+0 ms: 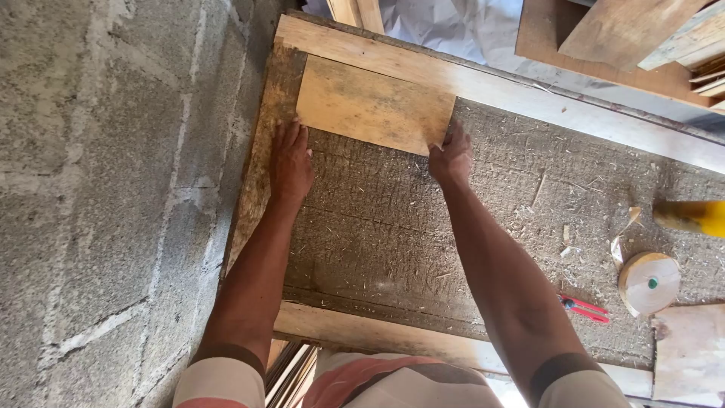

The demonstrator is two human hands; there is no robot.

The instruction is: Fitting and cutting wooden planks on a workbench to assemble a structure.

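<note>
**Both hands on a plywood offcut at the bench's far corner**

Striped sleeves fill the bottom edge of the frame, and two bare forearms reach up from them across the bench, a rough grey-brown top littered with wood fibres and shavings. Right of the arms, lower right of the frame, lie red pliers, a round wooden disc and, further up at the right edge, a yellow handle.

Left hand lies flat, fingers together, pressing at the panel's lower left corner. Right hand rests at the lower right corner, fingers curled over the edge; neither hand closes round anything, both only bear down and steady.

Beyond them the panel, a pale rectangular plywood piece, lies flat in the upper centre, tucked against a light plank along the bench's far side. It looks thin, stiff and light, with a dry surface that should not slip; its sawn edges may splinter. Opposite edges or corners, where the hands already sit, seem the best hold.

A block wall fills the left of the frame.
</note>
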